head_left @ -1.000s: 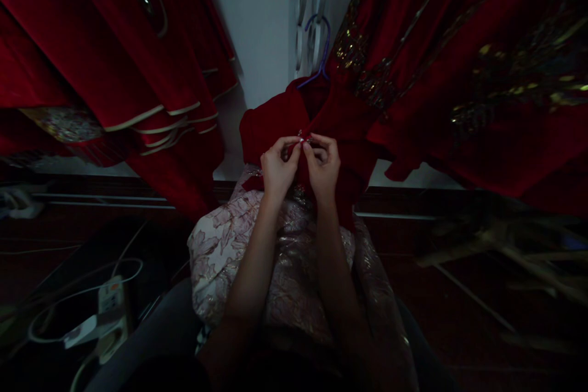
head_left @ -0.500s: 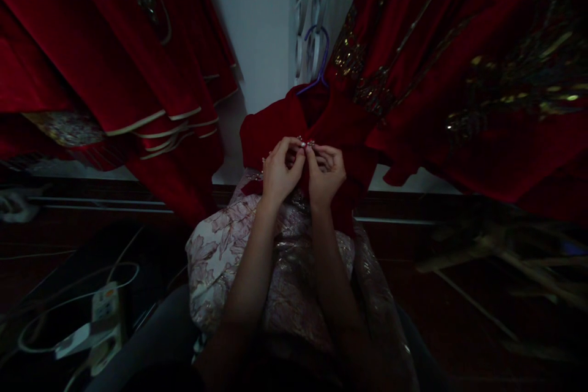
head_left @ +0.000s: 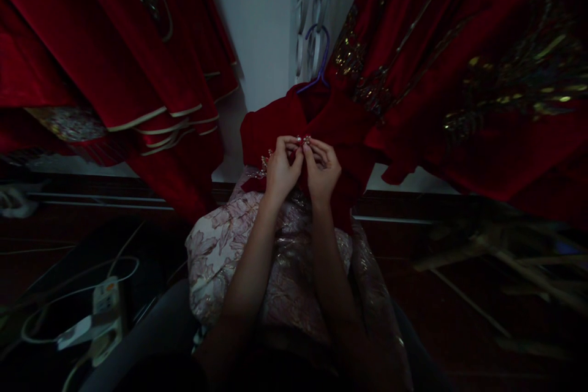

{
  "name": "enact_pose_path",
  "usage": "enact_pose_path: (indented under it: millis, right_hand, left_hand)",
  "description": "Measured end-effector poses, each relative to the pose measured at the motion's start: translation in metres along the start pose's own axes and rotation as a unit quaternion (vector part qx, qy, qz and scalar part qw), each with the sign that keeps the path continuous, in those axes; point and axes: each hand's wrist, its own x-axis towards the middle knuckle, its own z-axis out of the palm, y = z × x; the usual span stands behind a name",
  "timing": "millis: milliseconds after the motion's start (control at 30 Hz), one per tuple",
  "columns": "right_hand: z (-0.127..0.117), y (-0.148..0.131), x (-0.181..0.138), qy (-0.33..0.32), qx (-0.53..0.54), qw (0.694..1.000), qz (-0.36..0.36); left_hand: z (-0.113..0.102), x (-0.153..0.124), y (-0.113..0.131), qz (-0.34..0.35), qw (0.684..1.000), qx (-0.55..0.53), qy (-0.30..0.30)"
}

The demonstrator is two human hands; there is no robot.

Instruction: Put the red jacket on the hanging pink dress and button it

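Observation:
In the middle of the head view, my left hand [head_left: 283, 165] and my right hand [head_left: 322, 165] meet fingertip to fingertip. Both pinch a small beaded ornament [head_left: 304, 140] with shiny, pearl-like beads; its exact kind is too small to make out. Just beyond my fingers hangs a red garment [head_left: 271, 124] with a V-shaped neck, on a purple hanger [head_left: 320, 67]. A cluster of similar beads [head_left: 265, 161] shows beside my left hand. Below my wrists, a pale floral brocade fabric [head_left: 220, 239] lies over my lap.
Red garments with pale piping [head_left: 151, 92] hang at the left. More red garments with gold beading [head_left: 519, 79] hang at the right. A power strip [head_left: 106, 312] with white cables lies at the lower left. Blurred wooden pieces [head_left: 487, 245] are on the right.
My fingertips have shifted slightly upward with the beaded ornament. My left hand has turned a little, and more of the bead cluster beside it shows.

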Motion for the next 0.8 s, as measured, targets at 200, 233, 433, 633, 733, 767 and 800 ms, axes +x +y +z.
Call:
enact_pose_path:
  millis: [200,233,433,633,733,767,800]
  right_hand:
    - [-0.004,0.0,0.0,-0.032,-0.032,0.999,0.008]
    - [-0.004,0.001,0.0,-0.034,-0.032,0.999,0.008]
    - [-0.003,0.004,0.001,-0.033,-0.021,0.999,0.005]
    - [-0.006,0.002,0.002,-0.036,-0.01,0.999,0.016]
    - [-0.009,0.001,0.003,-0.051,-0.014,0.999,0.007]
    - [-0.01,0.001,0.003,-0.055,-0.018,0.998,0.003]
    - [-0.011,0.001,0.003,-0.057,-0.021,0.998,-0.001]
  left_hand:
    - [0.004,0.0,-0.007,-0.006,0.999,-0.029,0.013]
    - [0.003,0.001,-0.006,-0.006,0.999,-0.03,0.018]
    - [0.001,0.002,-0.003,-0.027,0.997,-0.067,0.041]
    - [0.001,0.002,0.001,-0.033,0.993,-0.108,0.046]
    - [0.003,0.0,0.004,-0.023,0.993,-0.104,0.047]
    - [0.003,0.0,0.006,-0.021,0.993,-0.108,0.046]
    - [0.004,0.0,0.007,-0.02,0.992,-0.115,0.045]
